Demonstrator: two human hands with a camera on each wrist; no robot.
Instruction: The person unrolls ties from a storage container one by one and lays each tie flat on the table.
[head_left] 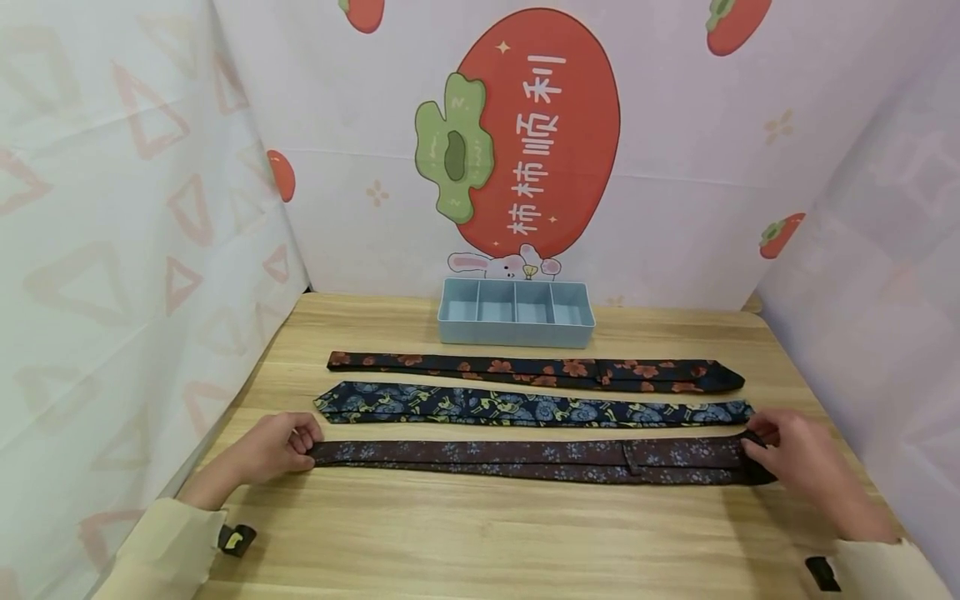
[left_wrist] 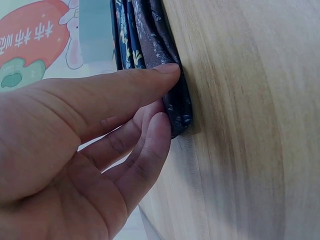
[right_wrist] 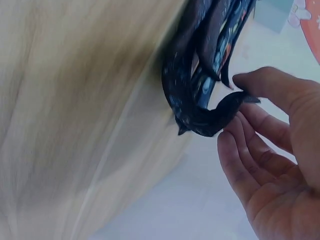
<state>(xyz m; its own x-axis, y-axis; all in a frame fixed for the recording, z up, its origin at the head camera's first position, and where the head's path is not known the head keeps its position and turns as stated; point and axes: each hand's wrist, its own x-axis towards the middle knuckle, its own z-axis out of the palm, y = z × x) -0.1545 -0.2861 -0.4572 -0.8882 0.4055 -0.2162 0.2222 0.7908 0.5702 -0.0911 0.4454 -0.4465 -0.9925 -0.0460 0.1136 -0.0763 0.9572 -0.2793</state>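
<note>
A dark brown necktie with small blue flowers (head_left: 525,452) lies lengthwise, nearest the person, folded double along its length. My left hand (head_left: 277,448) pinches its folded left end between thumb and fingers, close to the tabletop. At the other end, my right hand (head_left: 798,454) pinches the tie's tip. In the right wrist view that end of the brown tie (right_wrist: 200,120) curls up off the table toward the thumb and fingertips. Just behind lies a navy necktie with blue and yellow figures (head_left: 517,407), its right end close to my right hand.
Behind the navy tie lies a third, dark necktie with orange flowers (head_left: 498,367). A light blue tray with several compartments (head_left: 517,335) stands at the back of the wooden table (head_left: 480,542). Patterned cloth (head_left: 360,233) hangs behind the table and along both sides.
</note>
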